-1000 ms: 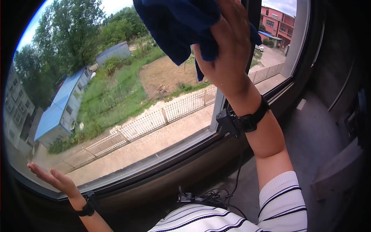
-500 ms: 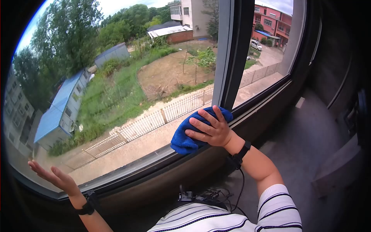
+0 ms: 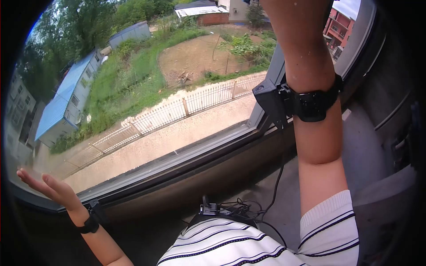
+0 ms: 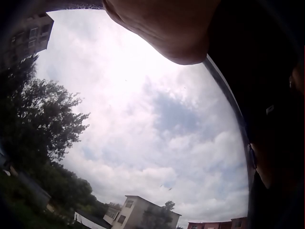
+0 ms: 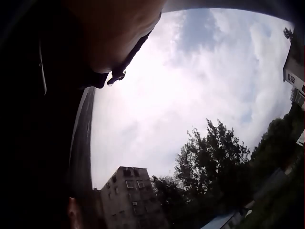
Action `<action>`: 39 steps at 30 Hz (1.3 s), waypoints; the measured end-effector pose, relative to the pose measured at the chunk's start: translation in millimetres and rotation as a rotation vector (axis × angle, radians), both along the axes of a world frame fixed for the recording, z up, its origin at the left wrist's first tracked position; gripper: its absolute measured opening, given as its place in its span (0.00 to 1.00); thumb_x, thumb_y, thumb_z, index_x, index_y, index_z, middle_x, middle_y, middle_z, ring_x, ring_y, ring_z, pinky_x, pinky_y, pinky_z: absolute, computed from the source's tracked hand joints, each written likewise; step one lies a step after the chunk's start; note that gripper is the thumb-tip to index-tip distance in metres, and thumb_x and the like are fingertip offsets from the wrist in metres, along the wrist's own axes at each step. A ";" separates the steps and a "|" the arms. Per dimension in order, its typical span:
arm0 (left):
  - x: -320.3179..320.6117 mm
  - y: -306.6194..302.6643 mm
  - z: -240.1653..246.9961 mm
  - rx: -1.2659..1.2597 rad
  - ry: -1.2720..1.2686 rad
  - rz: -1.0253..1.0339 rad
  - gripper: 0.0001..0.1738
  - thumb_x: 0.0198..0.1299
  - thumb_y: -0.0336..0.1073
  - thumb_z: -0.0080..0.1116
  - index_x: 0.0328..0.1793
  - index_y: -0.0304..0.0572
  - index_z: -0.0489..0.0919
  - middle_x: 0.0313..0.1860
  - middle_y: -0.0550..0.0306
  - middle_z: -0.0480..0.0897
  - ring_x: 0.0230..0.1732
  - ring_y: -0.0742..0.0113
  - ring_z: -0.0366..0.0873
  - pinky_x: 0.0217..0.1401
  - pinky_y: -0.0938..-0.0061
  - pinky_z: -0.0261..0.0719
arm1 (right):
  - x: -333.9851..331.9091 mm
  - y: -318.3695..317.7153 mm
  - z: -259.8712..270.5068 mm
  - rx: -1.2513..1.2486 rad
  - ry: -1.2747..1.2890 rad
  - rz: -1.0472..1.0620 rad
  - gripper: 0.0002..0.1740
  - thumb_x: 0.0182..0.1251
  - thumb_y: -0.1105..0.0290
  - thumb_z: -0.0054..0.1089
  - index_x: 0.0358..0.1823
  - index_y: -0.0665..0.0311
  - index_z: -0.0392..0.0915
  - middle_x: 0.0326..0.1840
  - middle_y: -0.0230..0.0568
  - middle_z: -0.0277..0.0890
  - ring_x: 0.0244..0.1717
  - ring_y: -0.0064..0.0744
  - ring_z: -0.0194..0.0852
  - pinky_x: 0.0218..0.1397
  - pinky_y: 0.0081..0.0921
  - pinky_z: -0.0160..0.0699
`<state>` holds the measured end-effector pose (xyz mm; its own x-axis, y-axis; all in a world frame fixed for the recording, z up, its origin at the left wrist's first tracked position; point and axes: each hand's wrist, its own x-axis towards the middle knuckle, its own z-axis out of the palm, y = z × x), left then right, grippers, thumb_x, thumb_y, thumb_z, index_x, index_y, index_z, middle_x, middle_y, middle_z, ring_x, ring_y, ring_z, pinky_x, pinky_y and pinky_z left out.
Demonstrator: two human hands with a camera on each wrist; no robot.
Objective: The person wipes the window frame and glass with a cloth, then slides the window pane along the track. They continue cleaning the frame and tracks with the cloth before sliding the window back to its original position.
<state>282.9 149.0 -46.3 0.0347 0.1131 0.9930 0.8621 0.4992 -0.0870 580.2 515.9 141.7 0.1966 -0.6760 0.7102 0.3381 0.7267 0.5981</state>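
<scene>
My right arm reaches up across the window (image 3: 213, 106), its forearm rising out of the top of the head view, so the fingers are hidden. In the right wrist view, the base of my right hand (image 5: 116, 33) shows at the top, with the dark edge of a cloth (image 5: 136, 51) along it against the bright sky. How the fingers lie on the cloth, I cannot tell. At the lower left, my left hand (image 3: 49, 187) is raised with straight fingers at the bottom corner of the pane, holding nothing. Its underside looms dark in the left wrist view.
A grey upright frame (image 3: 270, 93) divides the window panes, and a sill (image 3: 173, 162) runs along the bottom. Black cables (image 3: 242, 206) lie near the waist, one leading up to the right wrist camera (image 3: 270, 99). Outside are a fence (image 3: 184, 106) and buildings.
My right hand went from high on the glass down to the sill with the blue cloth, fingers spread over it, then up again past the view's top. My left hand stays nearly in place.
</scene>
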 end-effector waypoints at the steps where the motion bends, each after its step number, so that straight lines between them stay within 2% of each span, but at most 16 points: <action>1: -0.6 0.0 -1.0 0.000 0.002 -0.001 0.32 0.79 0.44 0.34 0.82 0.31 0.51 0.83 0.41 0.52 0.85 0.48 0.43 0.84 0.55 0.40 | 0.1 -4.3 -34.4 -0.016 -0.011 0.005 0.09 0.64 0.73 0.56 0.41 0.67 0.82 0.33 0.46 0.83 0.49 0.53 0.81 0.65 0.43 0.76; 4: -2.4 -0.5 -3.7 0.001 -0.004 -0.017 0.32 0.79 0.42 0.34 0.81 0.30 0.52 0.83 0.40 0.53 0.84 0.48 0.44 0.84 0.55 0.41 | 22.7 -47.3 -167.2 -0.441 -0.384 -0.196 0.20 0.63 0.62 0.68 0.57 0.49 0.82 0.72 0.42 0.71 0.78 0.48 0.59 0.81 0.49 0.46; 8: -7.4 -1.9 -9.9 0.010 -0.025 -0.013 0.31 0.77 0.39 0.35 0.81 0.30 0.52 0.83 0.40 0.52 0.84 0.48 0.44 0.84 0.56 0.41 | 51.7 -46.2 -322.5 -0.538 -0.651 -0.240 0.23 0.70 0.60 0.56 0.65 0.29 0.77 0.78 0.19 0.63 0.81 0.34 0.54 0.86 0.45 0.36; 10: -12.7 -2.9 -11.0 0.001 0.018 -0.010 0.31 0.76 0.35 0.36 0.81 0.30 0.52 0.83 0.39 0.52 0.84 0.48 0.44 0.84 0.57 0.41 | 69.3 -50.4 -354.5 -0.610 -0.801 -0.329 0.24 0.70 0.63 0.55 0.65 0.29 0.77 0.79 0.17 0.62 0.82 0.34 0.51 0.87 0.46 0.33; 11: -13.2 -2.4 -11.4 -0.004 0.024 -0.010 0.31 0.76 0.35 0.36 0.81 0.30 0.52 0.83 0.39 0.52 0.84 0.48 0.44 0.84 0.57 0.41 | 74.6 -55.6 -358.0 -0.647 -0.833 -0.319 0.23 0.69 0.66 0.56 0.63 0.36 0.79 0.78 0.24 0.63 0.78 0.38 0.60 0.83 0.47 0.48; 12: -13.1 -2.2 -12.5 -0.007 0.026 -0.011 0.31 0.76 0.35 0.36 0.81 0.30 0.52 0.83 0.39 0.52 0.84 0.48 0.44 0.84 0.57 0.41 | 79.6 -61.0 -354.7 -0.652 -0.830 -0.314 0.23 0.69 0.66 0.56 0.63 0.36 0.79 0.78 0.24 0.63 0.78 0.38 0.60 0.83 0.47 0.48; 15: -14.5 -2.2 -15.3 -0.018 0.034 -0.013 0.31 0.75 0.34 0.36 0.82 0.30 0.51 0.83 0.39 0.52 0.84 0.48 0.44 0.84 0.58 0.41 | 93.1 -71.7 -344.8 -0.914 -0.675 -0.058 0.21 0.65 0.73 0.60 0.60 0.50 0.80 0.67 0.47 0.71 0.59 0.52 0.77 0.67 0.44 0.76; 17: -13.7 -1.9 -17.4 -0.024 0.033 -0.005 0.31 0.75 0.34 0.35 0.82 0.30 0.51 0.83 0.39 0.53 0.84 0.48 0.44 0.84 0.58 0.41 | 105.9 -75.2 -341.1 -1.106 -0.270 -0.070 0.39 0.56 0.80 0.66 0.72 0.59 0.66 0.68 0.53 0.62 0.66 0.50 0.68 0.69 0.42 0.70; 18: -13.4 -1.3 -18.5 -0.020 0.021 -0.008 0.31 0.75 0.34 0.35 0.82 0.29 0.50 0.82 0.39 0.53 0.84 0.48 0.44 0.84 0.58 0.41 | 113.4 -68.6 -338.2 -1.249 -0.140 -0.034 0.42 0.58 0.82 0.63 0.76 0.64 0.57 0.70 0.54 0.57 0.69 0.49 0.63 0.70 0.39 0.67; 19: -11.9 -1.4 -19.5 -0.017 0.008 -0.012 0.31 0.75 0.34 0.35 0.81 0.29 0.50 0.82 0.39 0.53 0.85 0.48 0.44 0.84 0.58 0.41 | 118.6 -60.5 -333.7 -1.352 -0.010 0.028 0.42 0.62 0.81 0.62 0.78 0.64 0.54 0.69 0.54 0.58 0.67 0.51 0.65 0.70 0.39 0.66; 20: -11.5 -1.6 -20.3 -0.021 0.004 -0.001 0.31 0.75 0.34 0.35 0.81 0.29 0.50 0.82 0.39 0.53 0.85 0.48 0.44 0.84 0.58 0.41 | 119.9 -54.9 -324.6 -1.369 0.044 -0.092 0.38 0.65 0.74 0.65 0.75 0.67 0.58 0.68 0.55 0.58 0.66 0.53 0.65 0.68 0.42 0.67; 23: -16.0 -1.8 -20.7 -0.030 0.013 -0.030 0.32 0.75 0.35 0.35 0.81 0.29 0.51 0.82 0.39 0.53 0.84 0.48 0.44 0.84 0.58 0.42 | 110.9 -41.4 -346.7 -1.514 -0.116 -0.220 0.27 0.71 0.62 0.62 0.63 0.75 0.71 0.63 0.58 0.63 0.63 0.58 0.67 0.64 0.43 0.69; 26: -17.6 -2.2 -20.3 -0.019 0.037 0.004 0.31 0.76 0.36 0.35 0.81 0.29 0.51 0.82 0.39 0.54 0.84 0.48 0.45 0.84 0.58 0.42 | 100.0 -35.5 -378.8 -1.569 0.010 -0.247 0.22 0.70 0.66 0.61 0.55 0.78 0.70 0.60 0.59 0.67 0.61 0.60 0.69 0.64 0.44 0.69; 30: -8.4 3.5 -12.7 0.014 -0.011 -0.042 0.32 0.77 0.40 0.35 0.81 0.29 0.52 0.83 0.40 0.52 0.84 0.49 0.44 0.84 0.57 0.42 | 86.1 -61.3 -373.3 -1.465 0.134 -0.238 0.21 0.69 0.70 0.61 0.57 0.76 0.70 0.59 0.59 0.68 0.59 0.61 0.71 0.62 0.45 0.70; 36: -9.2 -4.1 -12.7 0.011 -0.057 -0.031 0.32 0.77 0.42 0.37 0.81 0.32 0.53 0.83 0.40 0.50 0.85 0.49 0.43 0.84 0.56 0.41 | 57.7 -126.8 -363.1 -1.510 -0.271 -0.443 0.21 0.58 0.74 0.63 0.54 0.69 0.73 0.54 0.51 0.72 0.53 0.57 0.75 0.55 0.44 0.76; 39: -9.9 -6.7 -8.0 0.025 -0.057 -0.031 0.31 0.77 0.42 0.38 0.81 0.32 0.55 0.83 0.39 0.51 0.84 0.47 0.44 0.83 0.55 0.42 | 39.2 -154.4 -353.6 -1.550 -0.367 -0.396 0.22 0.54 0.73 0.65 0.52 0.66 0.74 0.52 0.47 0.72 0.49 0.55 0.77 0.49 0.43 0.79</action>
